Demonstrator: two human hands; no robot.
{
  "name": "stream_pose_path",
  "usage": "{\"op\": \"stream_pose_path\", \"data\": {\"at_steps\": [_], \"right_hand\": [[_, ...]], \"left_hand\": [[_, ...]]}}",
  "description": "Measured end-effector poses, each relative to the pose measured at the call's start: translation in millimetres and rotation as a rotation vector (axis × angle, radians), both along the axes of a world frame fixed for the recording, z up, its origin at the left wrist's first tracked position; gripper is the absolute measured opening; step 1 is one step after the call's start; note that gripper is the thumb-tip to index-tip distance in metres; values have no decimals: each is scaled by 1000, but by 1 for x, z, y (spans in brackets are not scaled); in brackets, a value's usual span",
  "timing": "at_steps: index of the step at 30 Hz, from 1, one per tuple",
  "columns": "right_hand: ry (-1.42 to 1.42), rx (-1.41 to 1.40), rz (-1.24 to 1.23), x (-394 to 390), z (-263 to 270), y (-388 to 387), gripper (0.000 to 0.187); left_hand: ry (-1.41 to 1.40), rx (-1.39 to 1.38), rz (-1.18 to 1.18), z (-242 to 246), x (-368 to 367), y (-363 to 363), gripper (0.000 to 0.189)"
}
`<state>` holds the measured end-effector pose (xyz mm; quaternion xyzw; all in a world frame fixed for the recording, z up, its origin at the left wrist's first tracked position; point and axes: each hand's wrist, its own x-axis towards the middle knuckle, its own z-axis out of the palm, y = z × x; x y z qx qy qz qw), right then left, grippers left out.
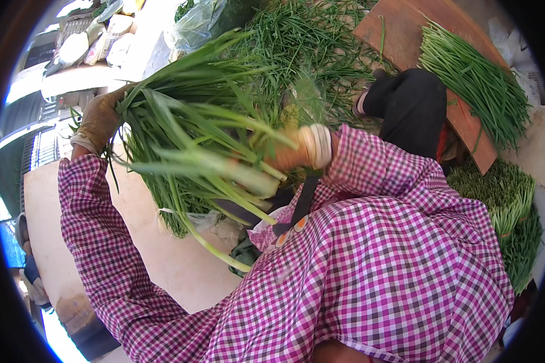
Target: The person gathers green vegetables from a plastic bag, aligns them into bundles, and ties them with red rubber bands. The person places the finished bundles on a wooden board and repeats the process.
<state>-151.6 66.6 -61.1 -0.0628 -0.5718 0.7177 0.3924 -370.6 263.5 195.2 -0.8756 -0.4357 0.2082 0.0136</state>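
My left hand [99, 119], in a soiled glove, grips a thick bunch of long green leaves [181, 109] that look like garlic chives. The bunch fans out to the right, with several pale stalk ends blurred by motion. My right hand [295, 147], also gloved with a white cuff, is at the stalk side of the bunch. Motion blur and leaves hide its fingers, so I cannot tell whether it holds any stalks. Below the held bunch, more green leaves [177, 222] lie near a pale board [186, 277].
Loose green leaves [295, 41] litter the ground ahead. A neat chive bundle [477, 86] lies on a brown wooden board [472, 131] at right, beside my bent knee [413, 104]. Banded upright bundles [504, 204] stand below it. A clear plastic bag [195, 27] is at the top.
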Motion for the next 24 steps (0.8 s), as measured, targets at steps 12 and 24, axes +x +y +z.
{"op": "stream_pose_path", "data": {"at_steps": [12, 24], "right_hand": [[-1658, 387, 283, 47, -123, -64, 28], [-546, 948, -1084, 118, 94, 128, 49]], "left_hand": [[184, 340, -427, 19, 12, -31, 45], [556, 555, -906, 5, 82, -104, 53]]}}
